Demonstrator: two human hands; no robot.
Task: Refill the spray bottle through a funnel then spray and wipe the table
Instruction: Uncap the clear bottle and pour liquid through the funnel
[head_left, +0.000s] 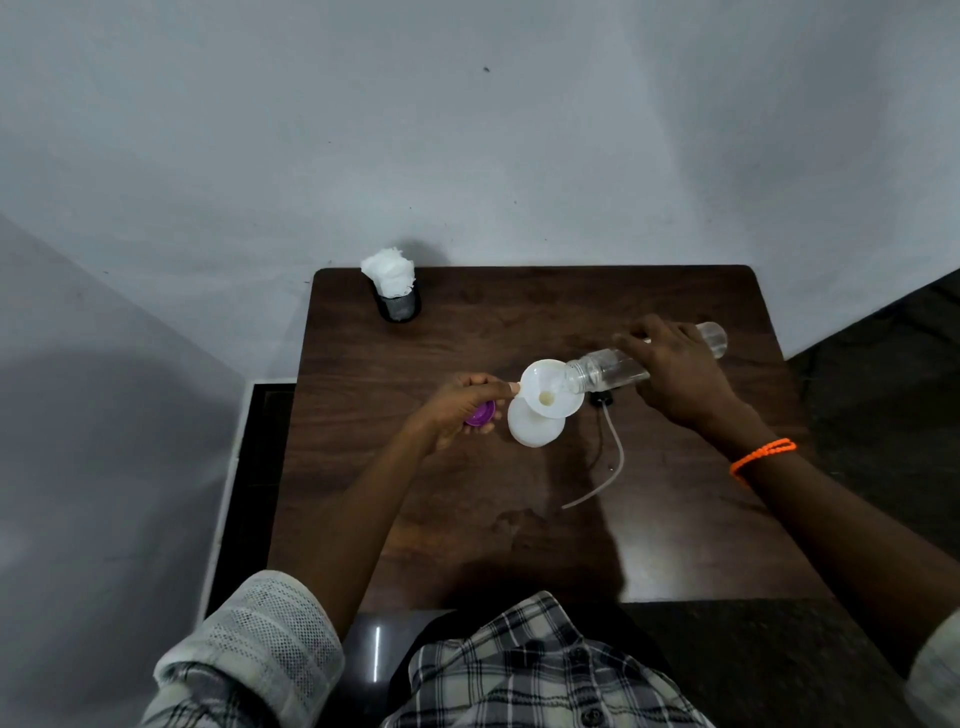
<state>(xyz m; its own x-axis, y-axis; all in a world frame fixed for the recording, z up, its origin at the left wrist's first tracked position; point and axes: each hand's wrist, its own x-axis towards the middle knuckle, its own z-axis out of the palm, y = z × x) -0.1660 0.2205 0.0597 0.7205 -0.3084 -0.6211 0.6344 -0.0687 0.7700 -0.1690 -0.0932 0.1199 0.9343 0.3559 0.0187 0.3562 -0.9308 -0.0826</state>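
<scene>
Funnel (549, 388) on white bottle (535, 430), dark wood table (467, 519), grey walls (467, 130)

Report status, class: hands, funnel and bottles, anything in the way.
Left hand steadies funnel on white spray bottle. Right hand tips clear bottle into funnel. Spray head with tube lies beside, clear of pour.

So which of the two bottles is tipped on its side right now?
The clear bottle in the right hand, mouth over the funnel. The white spray bottle stands upright beneath the funnel.
</scene>
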